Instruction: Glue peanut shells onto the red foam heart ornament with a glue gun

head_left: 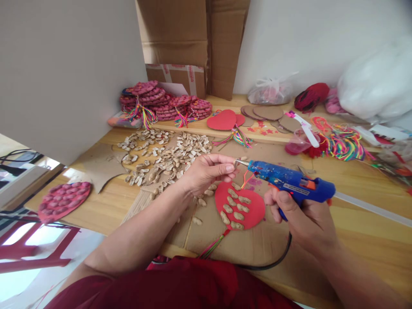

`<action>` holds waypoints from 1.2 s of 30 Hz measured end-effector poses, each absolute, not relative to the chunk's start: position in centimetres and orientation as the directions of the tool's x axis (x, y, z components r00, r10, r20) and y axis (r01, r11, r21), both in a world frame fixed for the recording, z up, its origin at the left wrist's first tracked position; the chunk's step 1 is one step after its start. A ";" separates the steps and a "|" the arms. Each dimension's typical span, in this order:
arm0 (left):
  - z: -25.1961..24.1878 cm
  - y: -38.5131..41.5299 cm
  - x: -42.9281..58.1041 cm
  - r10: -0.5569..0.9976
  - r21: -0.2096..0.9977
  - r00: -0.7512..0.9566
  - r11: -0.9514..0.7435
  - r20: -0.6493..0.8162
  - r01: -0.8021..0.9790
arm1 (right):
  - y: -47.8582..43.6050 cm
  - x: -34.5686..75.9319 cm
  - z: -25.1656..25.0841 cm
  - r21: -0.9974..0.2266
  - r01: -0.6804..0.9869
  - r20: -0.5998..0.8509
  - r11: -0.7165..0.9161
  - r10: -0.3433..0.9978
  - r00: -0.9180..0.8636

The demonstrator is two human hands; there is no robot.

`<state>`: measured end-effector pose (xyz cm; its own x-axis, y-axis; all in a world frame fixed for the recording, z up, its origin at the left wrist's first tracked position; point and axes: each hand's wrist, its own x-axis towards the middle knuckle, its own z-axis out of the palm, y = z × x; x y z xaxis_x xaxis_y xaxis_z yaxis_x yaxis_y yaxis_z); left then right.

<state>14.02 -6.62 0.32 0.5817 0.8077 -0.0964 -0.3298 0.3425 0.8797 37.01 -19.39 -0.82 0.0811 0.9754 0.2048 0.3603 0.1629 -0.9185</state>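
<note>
Left hand (210,174) in fingertip pinch, right hand (304,216) in grip

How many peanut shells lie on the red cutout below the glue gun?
9 peanut shells on the red cutout: five in the left row, four in the right. The left hand may hide more.

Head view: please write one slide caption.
Right hand holds blue hot-glue gun, left hand near its nozzle; peanut shells on a red disc.

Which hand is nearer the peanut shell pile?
Left. The left hand is just right of the peanut shell pile; the right hand is farther right, gripping the blue glue gun.
</note>
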 end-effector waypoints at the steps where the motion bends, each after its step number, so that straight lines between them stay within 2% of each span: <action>1: 0.3 -6.6 14.0 0.807 0.881 0.582 0.342 -0.098 -0.327 | -19.4 37.1 -0.9 -0.919 0.358 0.205 0.165 0.976 0.076; 11: 0.3 -6.5 13.9 0.807 0.877 0.579 0.358 -0.118 -0.320 | -19.2 37.1 -0.9 -0.904 0.354 0.273 0.241 0.961 0.042; 30: 0.3 -6.6 13.9 0.806 0.877 0.582 0.354 -0.110 -0.325 | -19.0 37.0 -0.9 -0.929 0.307 0.232 0.207 0.972 0.046; 36: 0.3 -6.6 13.9 0.802 0.869 0.587 0.364 -0.109 -0.336 | -18.8 36.4 -0.2 -0.936 0.260 0.262 0.235 0.963 0.071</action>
<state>13.90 -6.62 0.30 0.5871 0.8021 -0.1093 -0.3357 0.3641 0.8688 36.43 -18.84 -0.15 0.0711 0.9626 0.2615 0.2604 0.2352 -0.9364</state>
